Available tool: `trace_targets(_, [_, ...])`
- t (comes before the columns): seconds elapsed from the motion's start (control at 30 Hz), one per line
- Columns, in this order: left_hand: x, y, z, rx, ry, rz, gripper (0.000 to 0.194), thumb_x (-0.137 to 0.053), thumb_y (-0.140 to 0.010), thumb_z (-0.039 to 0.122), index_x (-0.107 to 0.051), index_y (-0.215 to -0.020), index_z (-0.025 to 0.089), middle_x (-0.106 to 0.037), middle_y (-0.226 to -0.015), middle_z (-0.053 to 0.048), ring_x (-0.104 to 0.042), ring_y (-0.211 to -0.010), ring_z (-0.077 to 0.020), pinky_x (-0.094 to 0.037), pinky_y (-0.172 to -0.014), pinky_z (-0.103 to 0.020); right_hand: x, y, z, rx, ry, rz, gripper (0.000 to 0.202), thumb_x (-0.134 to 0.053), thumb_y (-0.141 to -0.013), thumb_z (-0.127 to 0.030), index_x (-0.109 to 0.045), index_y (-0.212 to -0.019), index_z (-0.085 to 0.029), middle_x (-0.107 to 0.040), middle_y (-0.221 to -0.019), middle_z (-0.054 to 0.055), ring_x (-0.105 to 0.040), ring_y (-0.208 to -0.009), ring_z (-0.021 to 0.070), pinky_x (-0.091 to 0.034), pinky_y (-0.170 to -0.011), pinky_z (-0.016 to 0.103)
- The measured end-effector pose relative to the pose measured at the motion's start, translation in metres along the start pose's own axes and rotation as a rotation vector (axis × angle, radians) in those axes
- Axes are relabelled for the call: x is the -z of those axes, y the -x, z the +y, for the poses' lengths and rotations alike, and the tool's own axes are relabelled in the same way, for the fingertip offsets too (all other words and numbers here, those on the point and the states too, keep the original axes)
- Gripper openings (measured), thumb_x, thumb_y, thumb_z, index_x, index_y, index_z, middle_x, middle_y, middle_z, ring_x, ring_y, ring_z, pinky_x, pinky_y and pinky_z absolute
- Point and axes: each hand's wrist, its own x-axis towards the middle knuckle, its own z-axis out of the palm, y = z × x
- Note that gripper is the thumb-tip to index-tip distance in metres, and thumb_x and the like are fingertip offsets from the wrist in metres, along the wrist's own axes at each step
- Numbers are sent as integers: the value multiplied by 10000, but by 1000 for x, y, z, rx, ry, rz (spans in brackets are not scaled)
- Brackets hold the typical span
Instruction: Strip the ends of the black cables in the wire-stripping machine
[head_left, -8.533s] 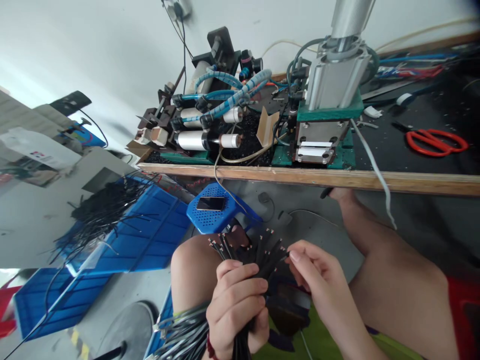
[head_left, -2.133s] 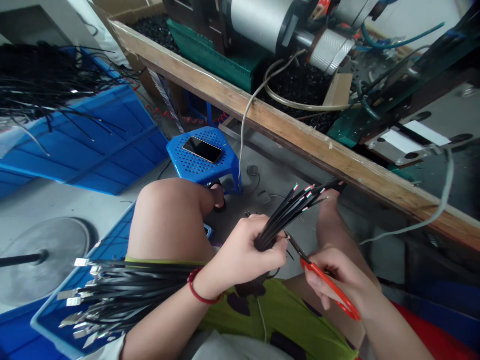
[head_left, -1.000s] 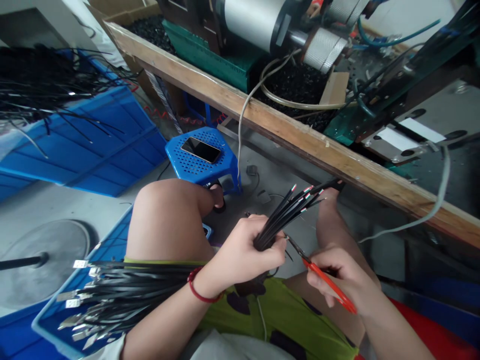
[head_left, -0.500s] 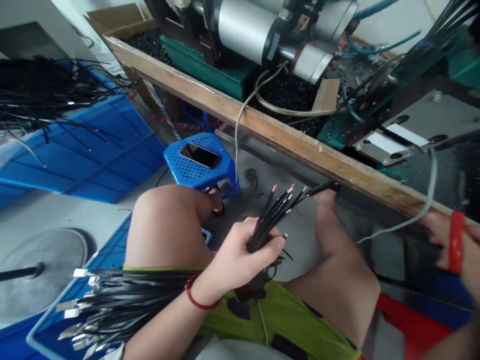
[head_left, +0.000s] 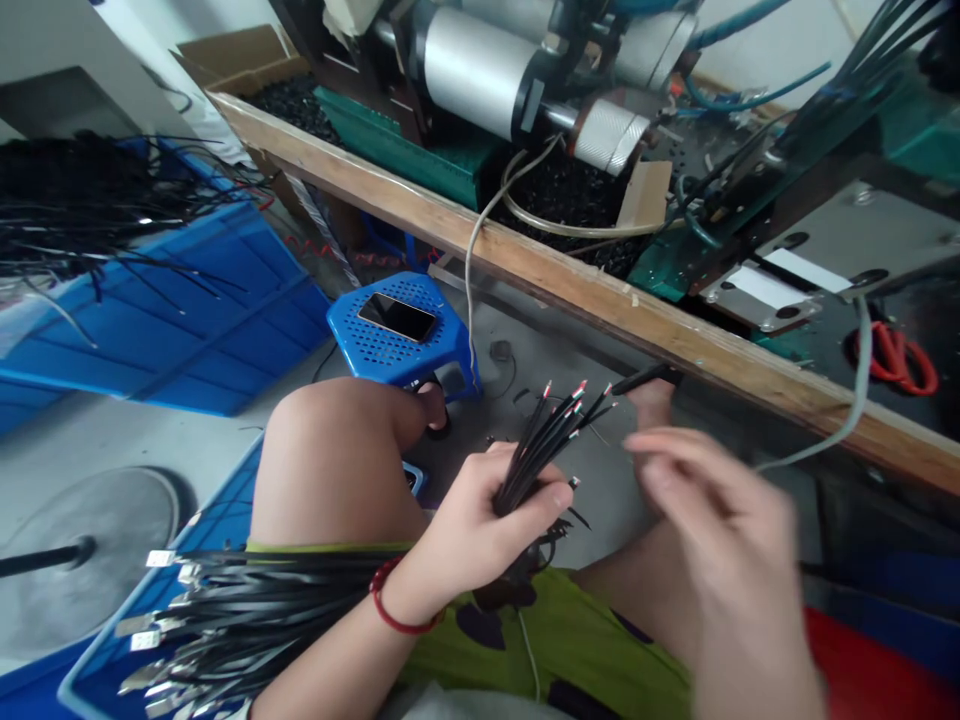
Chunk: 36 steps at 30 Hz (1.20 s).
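Note:
My left hand (head_left: pixel 480 515) is closed around a bundle of black cables (head_left: pixel 536 455) over my lap. Their upper ends fan out, with short red, white and green wire tips showing. Beneath my left forearm lie more black cables (head_left: pixel 277 600), ending at the left in silvery metal plugs (head_left: pixel 154 600). Right of the bundle, apart from it, is my right hand (head_left: pixel 712 500), blurred by motion, its fingers reaching left and nothing visible in them. A tool with red looped handles (head_left: pixel 900 360) lies on the bench at right; its working end is hidden.
A wooden-edged bench (head_left: pixel 555 280) with a machine (head_left: pixel 480 70) runs across the front. A grey cable (head_left: pixel 859 400) hangs over its edge. A phone (head_left: pixel 396 317) rests on a blue stool (head_left: pixel 352 335). At left stands a blue crate (head_left: pixel 225 300) heaped with black cables.
My right hand has let go of the red-handled tool, which now lies on the bench, and has come left toward the cable bundle. My left hand keeps its grip in nearly the same place.

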Motion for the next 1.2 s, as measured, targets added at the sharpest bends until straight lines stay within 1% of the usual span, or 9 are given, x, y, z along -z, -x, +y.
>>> trace_targets(0.1, [-1,-1,-1,-37,60,-22,234,-738,-985,192,-705,-755,167,-590,-642,42,-515,-616,-99,-427,-640,-231,-34,-4,9,37,-330,-161,139,-835,-982,-418,-888,-1085,-341,-732,-1109,70,-684,-1018,248,-572,-861,342])
trace_targets(0.17, [-2,0,-2,-65,105,-31,217,-768,-981,188,-724,-770,164,-627,-679,33,-532,-638,-101,-435,-648,-223,-44,-7,16,51,-472,-279,130,-849,-977,-415,-890,-1098,-392,-712,-1056,41,-678,-967,213,-568,-827,318])
trace_targets(0.47, [1,5,-4,-64,80,-54,316,-792,-983,260,-644,-717,174,-544,-636,43,-484,-608,-108,-404,-635,-251,-38,-22,12,0,-577,-435,96,-939,-886,-423,-920,-974,-391,-712,-903,26,-633,-771,155,-513,-678,273])
trace_targets(0.67, [2,6,-5,-75,86,-61,246,-786,-971,237,-679,-757,180,-618,-688,17,-537,-648,-132,-426,-662,-269,-52,-23,2,-127,-723,-394,155,-1020,-745,-449,-915,-792,-345,-693,-760,22,-636,-695,175,-516,-654,300])
trace_targets(0.77, [1,7,-4,-96,80,-48,217,-754,-968,196,-687,-761,185,-670,-718,6,-582,-674,-140,-449,-686,-267,-55,-24,0,-133,-754,-327,154,-982,-783,-459,-903,-767,-328,-642,-712,5,-570,-646,146,-466,-611,272])
trace_targets(0.9, [2,8,-2,-64,51,-23,247,-748,-970,216,-676,-734,190,-633,-652,25,-553,-616,-131,-450,-671,-271,-52,-20,-2,-91,-706,-136,68,-880,-875,-336,-894,-828,-289,-613,-758,-10,-448,-600,100,-348,-562,246])
trace_targets(1.0, [2,8,-2,-50,21,5,275,-735,-979,228,-658,-718,193,-612,-628,34,-542,-599,-130,-443,-667,-281,-50,-8,-6,-37,-562,-37,120,-804,-936,-326,-898,-895,-263,-669,-855,19,-518,-675,117,-378,-609,266])
trace_targets(1.1, [1,9,-5,-82,-33,43,262,-730,-987,224,-661,-736,195,-626,-650,32,-555,-619,-134,-434,-679,-292,-51,6,-11,28,-444,-65,100,-803,-961,-328,-893,-972,-287,-707,-940,35,-610,-835,167,-431,-688,285])
trace_targets(1.2, [-1,11,-8,-134,-126,68,266,-735,-992,228,-660,-738,196,-650,-673,22,-551,-644,-142,-422,-697,-307,-56,16,-14,41,-373,-46,52,-835,-953,-273,-868,-977,-305,-694,-914,14,-608,-850,171,-424,-678,284])
